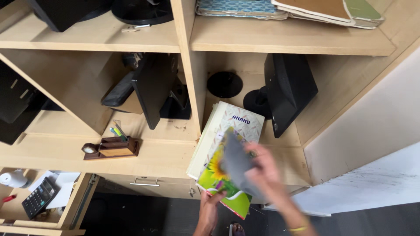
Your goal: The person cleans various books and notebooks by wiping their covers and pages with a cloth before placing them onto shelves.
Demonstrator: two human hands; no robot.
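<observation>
My left hand (209, 209) grips the lower edge of a stack of books (234, 120), whose top cover shows a sunflower on green (213, 174). The stack leans out of the right shelf compartment over the shelf's front edge. My right hand (266, 168) is blurred with motion and holds a grey cloth (235, 162) pressed on the sunflower cover. A yellow band sits on my right wrist (298, 228).
Black monitors (289, 91) (154, 87) stand in the wooden shelf compartments (192, 83). A wooden pen holder (113, 147) sits on the ledge at left. More books (288, 9) lie on the upper shelf. A calculator (39, 197) lies in an open drawer at lower left.
</observation>
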